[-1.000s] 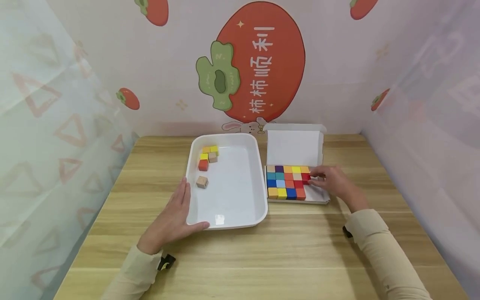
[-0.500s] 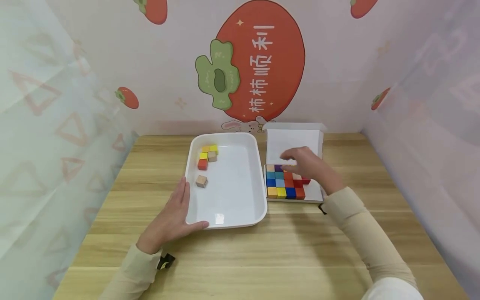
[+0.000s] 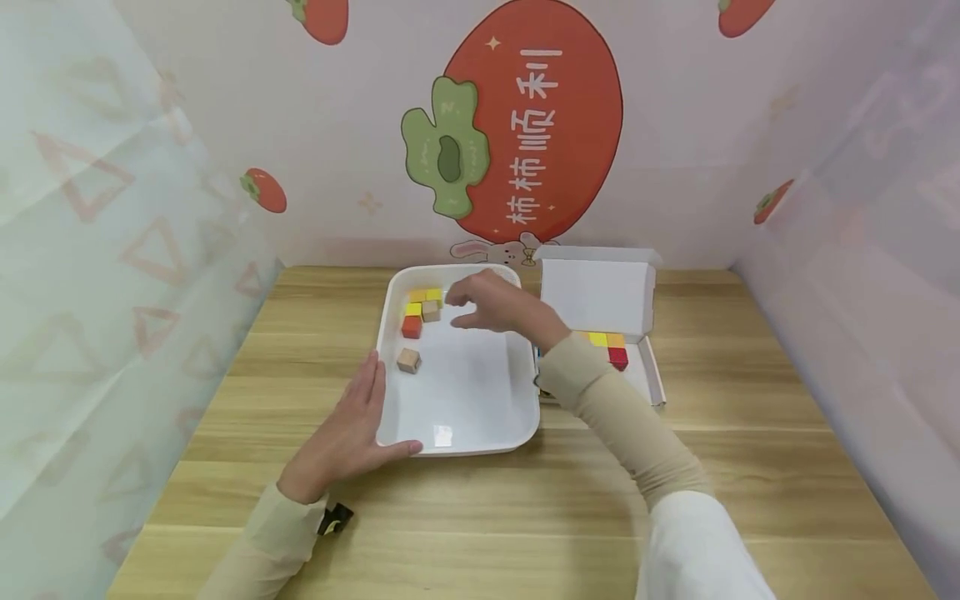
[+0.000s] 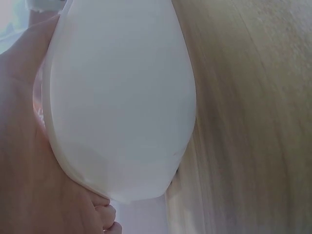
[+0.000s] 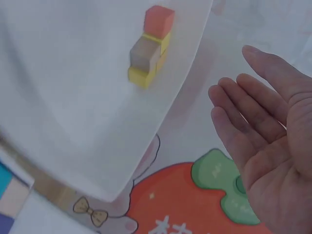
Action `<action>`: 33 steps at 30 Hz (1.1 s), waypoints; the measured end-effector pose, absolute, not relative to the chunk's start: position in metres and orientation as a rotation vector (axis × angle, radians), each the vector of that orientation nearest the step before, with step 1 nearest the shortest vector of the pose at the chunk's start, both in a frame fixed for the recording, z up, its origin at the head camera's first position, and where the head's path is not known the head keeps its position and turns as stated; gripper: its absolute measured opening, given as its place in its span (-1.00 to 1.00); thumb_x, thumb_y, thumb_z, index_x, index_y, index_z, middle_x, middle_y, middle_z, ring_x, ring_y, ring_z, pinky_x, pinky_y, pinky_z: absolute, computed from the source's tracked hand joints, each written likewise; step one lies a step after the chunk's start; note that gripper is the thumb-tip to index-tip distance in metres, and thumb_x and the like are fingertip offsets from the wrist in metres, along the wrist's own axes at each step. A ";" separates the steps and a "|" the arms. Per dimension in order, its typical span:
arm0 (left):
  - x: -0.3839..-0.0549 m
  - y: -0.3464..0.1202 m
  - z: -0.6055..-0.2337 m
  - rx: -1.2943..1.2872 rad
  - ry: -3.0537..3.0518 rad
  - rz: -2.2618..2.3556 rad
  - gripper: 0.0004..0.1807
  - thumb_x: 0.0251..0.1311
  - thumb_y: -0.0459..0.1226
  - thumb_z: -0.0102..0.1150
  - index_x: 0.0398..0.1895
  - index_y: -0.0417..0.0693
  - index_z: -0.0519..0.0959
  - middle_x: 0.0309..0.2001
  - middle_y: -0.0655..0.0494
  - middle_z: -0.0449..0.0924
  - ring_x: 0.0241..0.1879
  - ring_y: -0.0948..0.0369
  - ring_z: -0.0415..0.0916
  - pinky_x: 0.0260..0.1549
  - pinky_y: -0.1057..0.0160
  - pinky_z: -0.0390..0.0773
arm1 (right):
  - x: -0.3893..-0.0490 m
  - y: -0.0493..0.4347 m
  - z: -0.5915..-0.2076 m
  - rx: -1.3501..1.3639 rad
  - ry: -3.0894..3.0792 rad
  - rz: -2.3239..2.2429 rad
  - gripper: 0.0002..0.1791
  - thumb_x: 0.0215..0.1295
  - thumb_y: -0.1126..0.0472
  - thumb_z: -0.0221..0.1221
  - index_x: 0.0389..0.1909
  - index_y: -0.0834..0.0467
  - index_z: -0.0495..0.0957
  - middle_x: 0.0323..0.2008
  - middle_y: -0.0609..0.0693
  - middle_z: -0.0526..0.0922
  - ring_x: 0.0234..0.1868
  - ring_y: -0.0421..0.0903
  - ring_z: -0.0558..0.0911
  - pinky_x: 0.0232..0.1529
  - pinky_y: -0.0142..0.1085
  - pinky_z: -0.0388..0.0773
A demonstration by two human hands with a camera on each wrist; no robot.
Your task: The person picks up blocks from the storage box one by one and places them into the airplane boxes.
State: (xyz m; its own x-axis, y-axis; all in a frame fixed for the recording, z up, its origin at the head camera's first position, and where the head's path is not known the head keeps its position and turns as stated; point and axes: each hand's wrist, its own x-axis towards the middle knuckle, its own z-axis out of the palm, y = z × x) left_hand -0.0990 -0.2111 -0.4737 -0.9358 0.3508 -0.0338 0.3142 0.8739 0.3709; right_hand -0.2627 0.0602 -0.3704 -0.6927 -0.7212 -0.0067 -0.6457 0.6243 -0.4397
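My left hand (image 3: 348, 433) rests against the near left corner of a white plastic tray (image 3: 480, 400), fingers straight along its left side and thumb along the front rim. Above the tray's far part hovers my right hand (image 3: 495, 302), fingers loosely bent; the right wrist view shows nothing in it. Just left of its fingertips, small cubes cluster in the tray: an orange-yellow one (image 3: 417, 296), yellow ones (image 3: 434, 294), a plain wood cube (image 3: 431, 311) and a red cube (image 3: 412, 327). Another wood cube (image 3: 408, 360) lies apart, nearer the left hand.
A white cardboard box with its lid (image 3: 596, 292) raised stands right of the tray. It holds rows of coloured cubes, including a dark red one (image 3: 617, 358), and the right sleeve (image 3: 622, 425) covers many of them. The wooden table (image 3: 480, 525) extends in front.
My right hand has left the cubes in the cardboard box and swung left over the white tray. My left hand stays on the tray's corner, and the tray's cubes lie as before.
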 end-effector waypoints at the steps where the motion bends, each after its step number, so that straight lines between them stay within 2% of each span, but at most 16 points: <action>1: -0.099 -0.211 -0.473 0.527 2.946 0.555 0.52 0.09 0.53 0.20 0.71 -0.29 -0.32 0.74 -0.15 -0.56 0.74 -0.15 -0.41 0.65 -0.26 0.01 | -0.264 0.052 -0.373 -1.143 2.641 -0.616 -0.58 0.35 0.15 0.44 0.20 0.12 0.71 0.12 0.02 0.79 0.16 -0.03 0.73 0.25 -0.21 0.69; 6: -0.100 -0.210 -0.472 0.544 2.952 0.555 0.51 0.10 0.52 0.22 0.70 -0.32 -0.30 0.74 -0.15 -0.55 0.74 -0.14 -0.43 0.65 -0.27 -0.02 | -0.267 0.014 -0.392 -1.116 2.529 -0.599 -0.55 0.32 0.16 0.46 0.21 0.14 0.69 0.16 0.05 0.77 0.21 0.02 0.71 0.31 -0.20 0.65; 11: -0.100 -0.209 -0.472 0.557 2.953 0.555 0.51 0.11 0.49 0.25 0.69 -0.35 -0.29 0.73 -0.18 -0.56 0.74 -0.14 -0.46 0.66 -0.28 -0.05 | -0.266 -0.013 -0.414 -1.060 2.496 -0.495 -0.50 0.32 0.08 0.47 0.25 0.08 0.67 0.14 -0.03 0.75 0.16 -0.07 0.64 0.35 -0.24 0.60; 14: -0.099 -0.209 -0.472 0.570 2.958 0.554 0.51 0.12 0.47 0.26 0.69 -0.37 -0.29 0.73 -0.22 -0.55 0.74 -0.17 -0.44 0.65 -0.29 -0.05 | -0.266 -0.022 -0.425 -1.068 2.482 -0.464 -0.56 0.35 0.06 0.44 0.20 0.07 0.69 0.04 -0.08 0.75 0.04 -0.11 0.62 0.27 -0.27 0.62; 17: -0.099 -0.209 -0.472 0.576 2.961 0.559 0.50 0.13 0.47 0.26 0.69 -0.37 -0.29 0.73 -0.22 -0.55 0.74 -0.17 -0.44 0.65 -0.29 -0.05 | -0.268 -0.026 -0.435 -1.089 2.467 -0.476 -0.69 0.37 0.09 0.43 0.08 0.05 0.75 -0.13 -0.10 0.74 -0.11 -0.15 0.60 0.09 -0.35 0.64; 22: -0.099 -0.210 -0.472 0.584 2.970 0.567 0.49 0.14 0.46 0.25 0.68 -0.38 -0.28 0.73 -0.24 -0.52 0.73 -0.19 -0.41 0.65 -0.30 -0.03 | -0.271 -0.031 -0.445 -1.151 2.467 -0.506 -0.84 0.38 0.15 0.41 -0.09 0.07 0.78 -0.34 -0.08 0.69 -0.28 -0.17 0.57 -0.15 -0.43 0.55; 26: -0.098 -0.210 -0.472 0.572 2.965 0.563 0.50 0.13 0.47 0.26 0.69 -0.37 -0.28 0.73 -0.23 -0.52 0.74 -0.18 -0.42 0.65 -0.29 -0.03 | -0.272 -0.031 -0.447 -1.151 2.475 -0.522 -0.84 0.36 0.14 0.43 -0.11 0.07 0.78 -0.37 -0.08 0.68 -0.29 -0.16 0.58 -0.17 -0.44 0.54; 33: -0.097 -0.211 -0.471 0.550 2.952 0.552 0.50 0.12 0.49 0.25 0.69 -0.37 -0.26 0.73 -0.21 -0.51 0.74 -0.15 -0.44 0.65 -0.28 -0.04 | -0.271 -0.025 -0.438 -1.081 2.511 -0.510 -0.80 0.34 0.07 0.45 -0.10 0.02 0.74 -0.32 -0.10 0.67 -0.20 -0.14 0.56 -0.08 -0.40 0.54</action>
